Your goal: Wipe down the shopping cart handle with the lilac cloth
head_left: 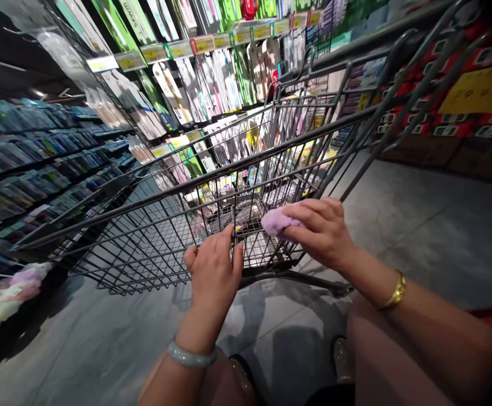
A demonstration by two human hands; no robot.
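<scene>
A dark grey wire shopping cart (195, 179) stands right in front of me. My right hand (319, 234) is closed around a bunched-up light purple cloth (277, 221), which is at the cart's side wires near its right end. Lower and to the left, my left hand (214, 262) has its fingers hooked on the wires of the cart's side, with the fingertips partly hidden. The inside of the cart shows through its mesh.
Behind the cart rises a shelf rack (212, 48) hung with packaged brushes and price tags. More stocked shelves (30, 169) run along the left. Fluffy pastel dusters (13, 299) hang low at the left. Red boxes (452, 118) with a yellow sign are stacked at the right.
</scene>
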